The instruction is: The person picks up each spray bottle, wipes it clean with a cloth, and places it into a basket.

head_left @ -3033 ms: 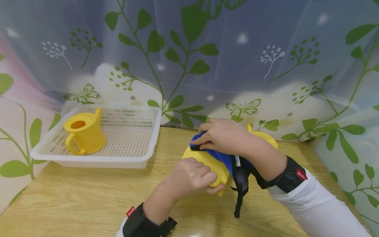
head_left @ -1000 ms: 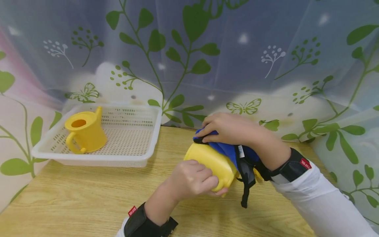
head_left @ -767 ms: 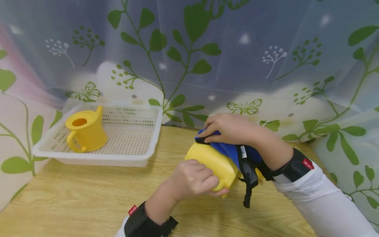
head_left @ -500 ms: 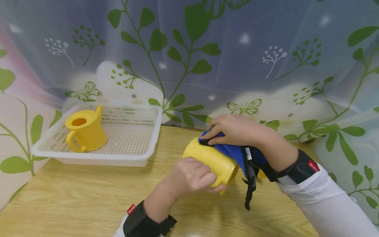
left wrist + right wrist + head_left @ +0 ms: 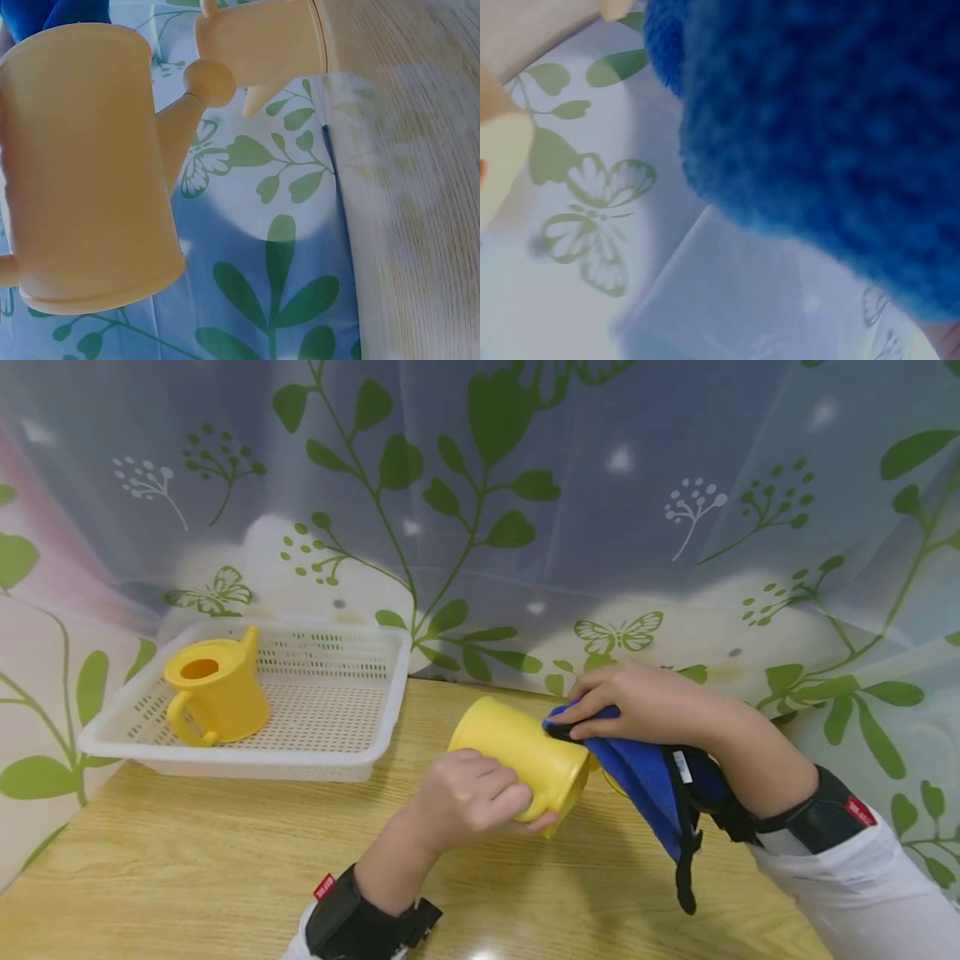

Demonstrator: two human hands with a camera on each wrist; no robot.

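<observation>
In the head view my left hand (image 5: pixel 472 797) grips a yellow watering can (image 5: pixel 517 739), fingers curled at its near side. The can is tipped over on its side above the table, and its spout (image 5: pixel 184 131) shows in the left wrist view. My right hand (image 5: pixel 652 706) pinches a blue cloth (image 5: pixel 637 777) with black trim and a hanging strap, its front edge close beside the can. Fluffy blue pile (image 5: pixel 817 142) fills much of the right wrist view. Another yellow watering can (image 5: pixel 262 41) stands on the table behind the held one.
At the back left is a white perforated plastic basket (image 5: pixel 322 766) with a yellow watering can (image 5: pixel 232 702) upright in it. The wood-grain table (image 5: pixel 225 852) ends at a leaf-printed curtain (image 5: pixel 600 527) behind.
My right hand has drawn the blue cloth rightward along the can, uncovering more yellow surface. The held can has turned in my left hand and shifted slightly left.
</observation>
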